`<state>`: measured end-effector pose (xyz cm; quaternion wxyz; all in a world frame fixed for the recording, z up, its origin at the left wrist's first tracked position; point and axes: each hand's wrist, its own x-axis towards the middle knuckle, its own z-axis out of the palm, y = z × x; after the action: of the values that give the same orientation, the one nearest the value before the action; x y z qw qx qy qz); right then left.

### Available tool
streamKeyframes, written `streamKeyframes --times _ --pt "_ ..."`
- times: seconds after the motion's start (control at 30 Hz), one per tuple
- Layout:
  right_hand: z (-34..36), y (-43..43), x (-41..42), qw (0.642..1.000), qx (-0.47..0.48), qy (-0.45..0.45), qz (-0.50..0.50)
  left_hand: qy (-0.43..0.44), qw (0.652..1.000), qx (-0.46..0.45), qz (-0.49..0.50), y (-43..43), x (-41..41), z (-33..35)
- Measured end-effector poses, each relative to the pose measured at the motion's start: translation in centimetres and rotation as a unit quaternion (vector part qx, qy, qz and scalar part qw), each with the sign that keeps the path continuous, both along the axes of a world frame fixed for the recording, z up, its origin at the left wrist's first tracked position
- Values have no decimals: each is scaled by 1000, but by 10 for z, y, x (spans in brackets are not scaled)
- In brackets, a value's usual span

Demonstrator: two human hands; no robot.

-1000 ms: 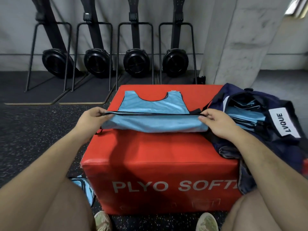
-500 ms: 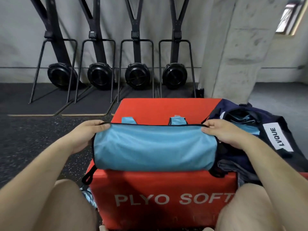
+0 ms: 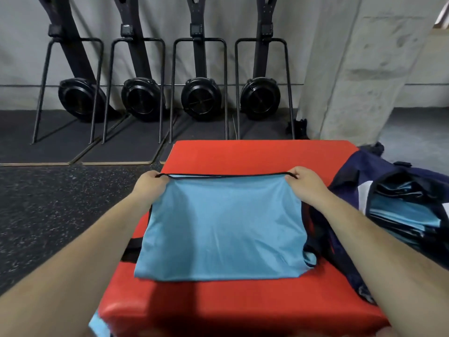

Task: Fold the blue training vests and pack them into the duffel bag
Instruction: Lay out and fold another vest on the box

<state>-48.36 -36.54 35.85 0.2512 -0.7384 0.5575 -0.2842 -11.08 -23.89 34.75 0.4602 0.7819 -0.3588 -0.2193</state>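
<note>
Blue training vest (image 3: 223,229) folded on the red plyo box (image 3: 243,305), left hand (image 3: 150,183) and right hand (image 3: 301,181) with fingers clamped on its far corners; slick fabric could unfold when lifted toward the duffel bag (image 3: 364,166) at three o'clock.

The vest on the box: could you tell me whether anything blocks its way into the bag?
Nothing visible does: the vest lies beside the open bag, with only the person's own right forearm between them.
</note>
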Motion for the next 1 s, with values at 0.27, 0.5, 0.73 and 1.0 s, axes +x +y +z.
streamKeyframes --times 0.27,0.5,0.73,1.0 --pt "-62 -49 29 998 32 29 -45 -69 995 73 -5 -61 13 -53" --pt "-66 -69 30 993 57 70 -75 -141 985 97 -37 -72 18 -63" --pt "-62 -82 38 985 49 153 -65 -192 976 101 -31 -84 17 -62" --pt "-80 -94 43 982 -4 169 -84 -240 965 105 -11 -98 26 -77"
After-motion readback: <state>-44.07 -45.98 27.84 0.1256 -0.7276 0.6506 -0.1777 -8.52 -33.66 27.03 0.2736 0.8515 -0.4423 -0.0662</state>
